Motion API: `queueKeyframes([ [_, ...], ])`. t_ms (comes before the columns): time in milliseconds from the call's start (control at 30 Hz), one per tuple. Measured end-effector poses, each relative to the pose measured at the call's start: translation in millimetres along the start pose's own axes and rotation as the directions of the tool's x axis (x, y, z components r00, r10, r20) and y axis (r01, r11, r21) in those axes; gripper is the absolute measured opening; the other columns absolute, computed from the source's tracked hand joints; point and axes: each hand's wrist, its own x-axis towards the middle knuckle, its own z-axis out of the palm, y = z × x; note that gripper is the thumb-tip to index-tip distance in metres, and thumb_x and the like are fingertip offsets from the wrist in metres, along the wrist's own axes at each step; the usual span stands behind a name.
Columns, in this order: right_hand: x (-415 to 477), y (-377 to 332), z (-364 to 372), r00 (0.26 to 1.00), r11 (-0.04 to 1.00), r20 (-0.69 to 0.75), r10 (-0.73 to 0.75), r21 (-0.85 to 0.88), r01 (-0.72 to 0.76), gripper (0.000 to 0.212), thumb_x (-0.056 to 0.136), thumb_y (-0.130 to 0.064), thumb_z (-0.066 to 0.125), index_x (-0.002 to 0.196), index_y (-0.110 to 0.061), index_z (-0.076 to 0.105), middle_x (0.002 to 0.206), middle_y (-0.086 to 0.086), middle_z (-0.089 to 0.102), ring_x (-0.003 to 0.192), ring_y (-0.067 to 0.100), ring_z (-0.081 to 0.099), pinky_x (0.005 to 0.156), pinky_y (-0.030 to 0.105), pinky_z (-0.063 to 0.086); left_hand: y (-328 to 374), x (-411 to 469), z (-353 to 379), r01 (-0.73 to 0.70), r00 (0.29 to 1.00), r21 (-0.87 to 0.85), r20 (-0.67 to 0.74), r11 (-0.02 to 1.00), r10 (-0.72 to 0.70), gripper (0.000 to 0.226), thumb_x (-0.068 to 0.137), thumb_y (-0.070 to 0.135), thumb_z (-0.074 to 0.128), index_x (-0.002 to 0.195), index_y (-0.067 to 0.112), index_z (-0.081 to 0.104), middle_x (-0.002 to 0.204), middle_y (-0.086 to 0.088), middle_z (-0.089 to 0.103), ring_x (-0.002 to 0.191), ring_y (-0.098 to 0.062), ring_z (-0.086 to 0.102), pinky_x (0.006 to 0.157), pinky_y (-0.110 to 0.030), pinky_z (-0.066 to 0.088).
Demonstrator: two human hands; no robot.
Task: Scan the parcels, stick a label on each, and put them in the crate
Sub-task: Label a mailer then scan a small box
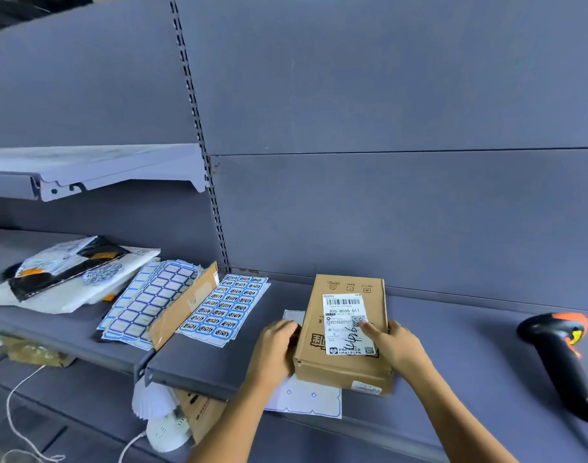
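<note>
a grey back panel [386,95] fills the wall ahead, split by a slotted upright [199,128]. below it a long grey shelf [469,345] runs across, and its front edge falls away just under the person's wrists. a shorter upper shelf [95,158] juts out on the left, leaving free height only over the right stretch. bare shelf lies open between the parcel and the scanner [559,342], a black and orange handheld lying well to the right. the left side is crowded with a heap of poly mailers [68,279], then blank blue-framed label sheets [149,302], a flat strip of cardboard [185,305] and a printed label sheet [225,305] near the parcel. the cardboard parcel [339,370] sits close to the front edge over a white backing sheet [306,396]; i cannot tell whether it rests on it or is lifted a little. the left hand [275,345] is pressed to the parcel's left side with the fingers curled round that edge. the right hand [392,345] clasps the right side, its thumb laid on top across the white shipping label [346,315], which faces up with its barcode towards the wall.
</note>
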Motion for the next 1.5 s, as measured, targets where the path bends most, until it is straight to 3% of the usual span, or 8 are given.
queueKeyframes([
  [233, -4, -1, -5, 1.000, 0.995, 0.014, -0.019, -0.097, 0.020, 0.058, 0.085, -0.069, 0.043, 0.114, -0.020, 0.053, 0.117, 0.005, 0.061, 0.103, 0.025, 0.057, 0.088, 0.040, 0.047, 5, -22, -7, 0.224, 0.963, -0.137, -0.122, 0.965, -0.241, 0.037, 0.075, -0.001, 0.067, 0.065, 0.030, 0.050, 0.067, 0.015, 0.059, 0.059, 0.004, 0.052, 0.054, -0.009, 0.038],
  [533, -13, -11, -2, 0.999, 0.969, -0.031, -0.035, -0.245, 0.026, 0.063, 0.085, -0.071, 0.038, 0.115, -0.020, 0.058, 0.112, 0.003, 0.065, 0.102, 0.026, 0.058, 0.086, 0.039, 0.048, -3, -18, 2, 0.282, 0.942, -0.160, -0.140, 0.946, -0.304, 0.020, 0.083, 0.003, 0.057, 0.079, 0.021, 0.063, 0.078, 0.008, 0.067, 0.067, -0.008, 0.059, 0.056, -0.015, 0.042],
  [767, -1, -47, 10, 0.991, 0.771, -0.107, -0.081, -0.637, -0.005, 0.055, 0.090, -0.065, 0.032, 0.124, -0.027, 0.051, 0.128, 0.002, 0.057, 0.119, 0.029, 0.051, 0.096, 0.038, 0.039, -4, -20, -2, 0.243, 0.954, -0.261, -0.110, 0.934, -0.279, 0.012, 0.088, 0.007, 0.053, 0.079, 0.014, 0.058, 0.075, 0.003, 0.067, 0.068, -0.012, 0.059, 0.060, -0.027, 0.044],
  [967, 23, -120, 69, 0.878, 0.692, -0.112, -0.465, -0.665, 0.281, 0.043, 0.089, -0.033, 0.052, 0.129, -0.019, 0.051, 0.128, 0.004, 0.054, 0.117, 0.029, 0.049, 0.094, 0.034, 0.039, -17, -1, -28, 0.280, 0.959, -0.375, 0.149, 0.884, -0.241, 0.011, 0.080, 0.005, 0.060, 0.074, 0.012, 0.065, 0.057, 0.015, 0.057, 0.055, 0.005, 0.053, 0.056, -0.013, 0.037],
  [1067, 13, -148, 113, 0.807, 0.689, 0.043, -0.589, -0.495, 0.529, 0.032, 0.086, -0.021, 0.055, 0.117, -0.023, 0.065, 0.115, -0.001, 0.065, 0.110, 0.024, 0.057, 0.091, 0.032, 0.045, -18, 13, -46, 0.280, 0.949, -0.308, 0.231, 0.909, -0.214, 0.030, 0.084, 0.010, 0.057, 0.055, 0.014, 0.049, 0.050, 0.004, 0.057, 0.054, -0.014, 0.051, 0.051, -0.027, 0.027],
  [1167, 5, -159, 137, 0.813, 0.771, 0.064, -0.579, -0.283, 0.571, 0.024, 0.088, -0.015, 0.057, 0.108, -0.018, 0.071, 0.106, -0.002, 0.069, 0.099, 0.016, 0.062, 0.083, 0.024, 0.046, -24, 17, -63, 0.210, 0.925, -0.086, 0.339, 0.974, -0.169, 0.020, 0.091, 0.015, 0.048, 0.082, 0.004, 0.062, 0.086, -0.017, 0.068, 0.083, -0.033, 0.061, 0.058, -0.033, 0.033],
  [1333, 11, -163, 144, 0.858, 0.813, 0.155, -0.489, -0.275, 0.513, 0.027, 0.089, -0.014, 0.052, 0.110, -0.017, 0.070, 0.108, 0.002, 0.071, 0.100, 0.020, 0.063, 0.082, 0.022, 0.043, -81, 21, -99, 0.240, 0.949, -0.050, 0.224, 0.970, -0.223, 0.014, 0.084, 0.025, 0.062, 0.091, 0.013, 0.067, 0.088, -0.004, 0.067, 0.081, -0.019, 0.060, 0.068, -0.027, 0.042],
  [1500, 11, -163, 142, 0.866, 0.825, 0.242, -0.438, -0.273, 0.494, 0.023, 0.090, -0.015, 0.052, 0.105, -0.013, 0.069, 0.102, 0.001, 0.072, 0.097, 0.021, 0.063, 0.076, 0.023, 0.042, -119, 17, -112, 0.162, 0.896, 0.451, 0.305, 0.878, -0.322, 0.070, 0.082, 0.064, 0.052, 0.139, 0.026, 0.037, 0.127, -0.008, 0.039, 0.121, -0.027, 0.034, 0.101, -0.033, 0.027],
])
